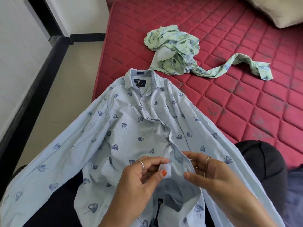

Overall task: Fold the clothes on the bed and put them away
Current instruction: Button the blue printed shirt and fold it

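Observation:
A light blue shirt with dark blue leaf prints [124, 128] lies spread face up from the bed's near corner onto my lap, collar pointing away. My left hand [139, 181] pinches the left front placket at a white button, low on the shirt. My right hand [211, 176] pinches the opposite placket edge just to the right; the front gapes open between them. A crumpled pale green floral shirt [175, 51] lies farther back on the bed, one sleeve trailing to the right.
The bed is a bare red quilted mattress [246, 79]. A beige pillow [278, 12] sits at its far right corner. Beige floor tiles [70, 82] and a black skirting run along the left. My dark-clothed knee [262, 161] shows at the right.

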The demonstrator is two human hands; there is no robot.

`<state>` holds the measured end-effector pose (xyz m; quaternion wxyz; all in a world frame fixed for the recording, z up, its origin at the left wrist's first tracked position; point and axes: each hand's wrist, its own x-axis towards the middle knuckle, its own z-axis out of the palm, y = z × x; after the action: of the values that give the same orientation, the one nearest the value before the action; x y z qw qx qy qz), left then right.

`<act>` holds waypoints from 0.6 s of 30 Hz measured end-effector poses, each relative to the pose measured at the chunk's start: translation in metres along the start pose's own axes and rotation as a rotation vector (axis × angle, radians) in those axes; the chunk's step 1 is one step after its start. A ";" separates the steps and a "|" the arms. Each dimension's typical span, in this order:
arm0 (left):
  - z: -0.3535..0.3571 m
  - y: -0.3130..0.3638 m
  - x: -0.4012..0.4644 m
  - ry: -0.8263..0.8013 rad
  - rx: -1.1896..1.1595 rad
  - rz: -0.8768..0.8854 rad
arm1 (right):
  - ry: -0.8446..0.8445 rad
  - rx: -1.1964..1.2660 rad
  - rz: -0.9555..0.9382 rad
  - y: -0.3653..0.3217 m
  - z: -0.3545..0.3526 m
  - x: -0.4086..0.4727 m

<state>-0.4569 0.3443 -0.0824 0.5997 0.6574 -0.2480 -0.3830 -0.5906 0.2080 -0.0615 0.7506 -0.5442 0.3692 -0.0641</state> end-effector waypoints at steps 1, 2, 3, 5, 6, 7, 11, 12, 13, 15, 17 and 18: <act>0.001 0.002 0.000 -0.004 -0.021 -0.007 | 0.013 0.054 0.017 0.000 0.002 0.000; 0.002 0.003 0.000 -0.001 -0.033 -0.010 | 0.020 0.091 0.035 0.000 0.003 -0.001; 0.003 0.004 0.001 0.005 -0.045 -0.013 | 0.015 0.113 0.053 0.000 0.004 -0.002; 0.006 0.006 0.001 0.015 -0.065 -0.018 | -0.010 0.145 0.081 0.000 0.004 -0.003; 0.007 0.006 0.001 0.022 -0.067 -0.019 | -0.014 0.164 0.083 0.000 0.004 -0.004; 0.007 0.006 0.001 0.028 -0.068 -0.022 | -0.008 0.180 0.079 -0.001 0.005 -0.005; 0.010 0.008 0.001 0.049 -0.077 -0.029 | 0.015 0.218 0.068 -0.007 0.010 -0.009; 0.011 0.008 0.001 0.056 -0.074 -0.031 | 0.017 0.215 0.066 -0.008 0.011 -0.009; 0.012 0.009 0.001 0.060 -0.072 -0.034 | 0.020 0.209 0.064 -0.009 0.011 -0.009; 0.013 0.008 0.001 0.061 -0.056 -0.031 | 0.033 0.188 0.058 -0.011 0.012 -0.009; 0.014 0.008 0.000 0.065 -0.022 -0.015 | 0.042 0.162 0.049 -0.012 0.014 -0.010; 0.015 0.007 0.000 0.073 -0.004 -0.010 | 0.053 0.144 0.046 -0.013 0.015 -0.010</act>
<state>-0.4676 0.3344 -0.0756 0.6076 0.6712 -0.2217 -0.3622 -0.5846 0.2199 -0.0436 0.7791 -0.4782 0.3957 -0.0879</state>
